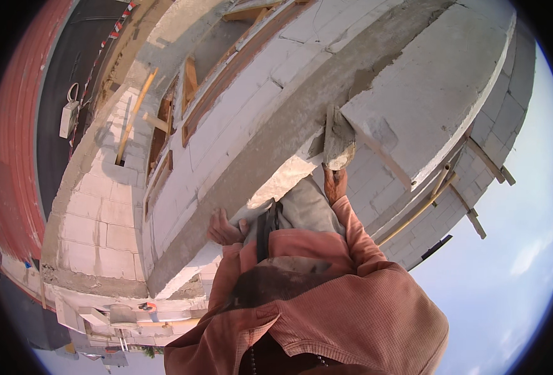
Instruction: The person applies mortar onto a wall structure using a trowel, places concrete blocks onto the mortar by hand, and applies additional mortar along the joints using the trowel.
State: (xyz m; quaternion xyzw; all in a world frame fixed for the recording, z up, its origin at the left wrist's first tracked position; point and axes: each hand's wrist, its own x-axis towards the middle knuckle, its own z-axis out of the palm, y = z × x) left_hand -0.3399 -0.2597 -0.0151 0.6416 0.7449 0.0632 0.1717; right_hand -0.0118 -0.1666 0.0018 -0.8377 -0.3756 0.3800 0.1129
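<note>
My left hand (226, 230) grips the near edge of a long grey concrete ledge (201, 215) at lower middle, its fingers curled against the surface. My right hand (334, 186) is closed on the lower end of a flat, mortar-caked tool (339, 140), which lies against the ledge beside a pale slab (426, 94). Between my hands the ledge has a rough white broken edge (279, 181), just above my grey-clad legs (307, 206) and pink sleeves.
A white block wall (101, 225) has timber-framed openings (189, 81) and a bamboo pole (135, 115). Far left, below, are a red corrugated roof (10, 144) and dark ground with striped tape. At right, block walls carry projecting planks (486, 156) against open sky.
</note>
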